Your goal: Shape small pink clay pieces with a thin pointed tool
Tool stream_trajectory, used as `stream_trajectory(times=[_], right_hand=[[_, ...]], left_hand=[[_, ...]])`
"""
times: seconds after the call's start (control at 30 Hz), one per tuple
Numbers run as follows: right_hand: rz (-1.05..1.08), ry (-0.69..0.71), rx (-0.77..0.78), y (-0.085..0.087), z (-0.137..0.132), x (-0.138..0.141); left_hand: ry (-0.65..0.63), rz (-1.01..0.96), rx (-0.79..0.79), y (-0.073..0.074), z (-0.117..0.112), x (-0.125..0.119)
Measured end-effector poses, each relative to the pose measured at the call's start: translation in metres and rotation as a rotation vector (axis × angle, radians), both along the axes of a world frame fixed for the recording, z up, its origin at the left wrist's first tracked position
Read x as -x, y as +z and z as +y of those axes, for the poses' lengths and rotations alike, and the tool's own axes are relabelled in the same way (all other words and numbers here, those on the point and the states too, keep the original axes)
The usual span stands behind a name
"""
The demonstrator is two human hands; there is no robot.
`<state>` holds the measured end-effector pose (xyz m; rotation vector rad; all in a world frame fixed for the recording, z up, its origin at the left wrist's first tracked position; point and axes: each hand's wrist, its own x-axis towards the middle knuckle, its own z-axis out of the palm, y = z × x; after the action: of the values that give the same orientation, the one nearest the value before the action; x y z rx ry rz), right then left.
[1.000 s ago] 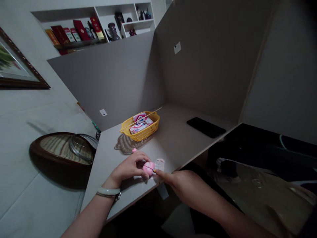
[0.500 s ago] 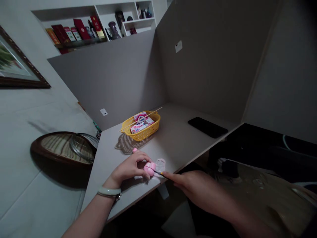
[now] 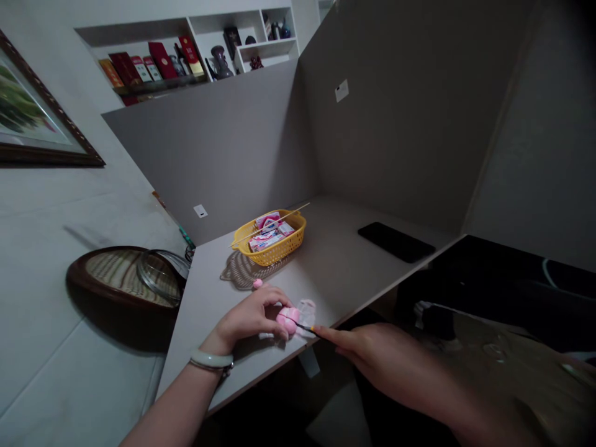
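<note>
Yel. basket nr tabletop back edge. L hand grips pink ball; R hand grips blk tool, drawn back vs. 1s ago.

And it was dim in there, paler out past the left hand, murky beyond the right hand, its forearm smearing softly! Ahead of both, the yellow basket threw a latticed shadow leftward and nearer, while the top corner far right sank to black
</note>
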<state>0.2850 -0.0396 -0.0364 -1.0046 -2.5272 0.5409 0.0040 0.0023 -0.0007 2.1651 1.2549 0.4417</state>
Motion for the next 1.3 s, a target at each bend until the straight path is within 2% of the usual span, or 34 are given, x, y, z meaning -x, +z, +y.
stream_trajectory(times=[0.2,0.4,0.63,0.83,1.07,1.3], right_hand=[[-0.081,-0.018,-0.098,-0.001,0.001,0.021],[0.009,0.000,0.028,0.001,0.001,-0.004],[-0.114,-0.016,-0.117,-0.003,0.003,0.020],[-0.016,-0.011,0.001,0.003,0.001,0.002],[-0.113,-0.041,-0.109,-0.006,0.003,0.030],[-0.011,-0.003,-0.140,-0.006,-0.005,0.022]], left_hand=[[0.031,-0.014,0.009,-0.002,0.000,0.001],[0.000,0.007,-0.007,-0.001,0.002,0.003],[0.021,-0.010,-0.008,-0.003,0.001,0.003],[-0.004,-0.004,0.007,-0.003,0.002,0.004],[0.023,-0.038,-0.012,-0.004,0.001,0.003],[-0.001,0.008,-0.049,-0.003,-0.001,0.002]])
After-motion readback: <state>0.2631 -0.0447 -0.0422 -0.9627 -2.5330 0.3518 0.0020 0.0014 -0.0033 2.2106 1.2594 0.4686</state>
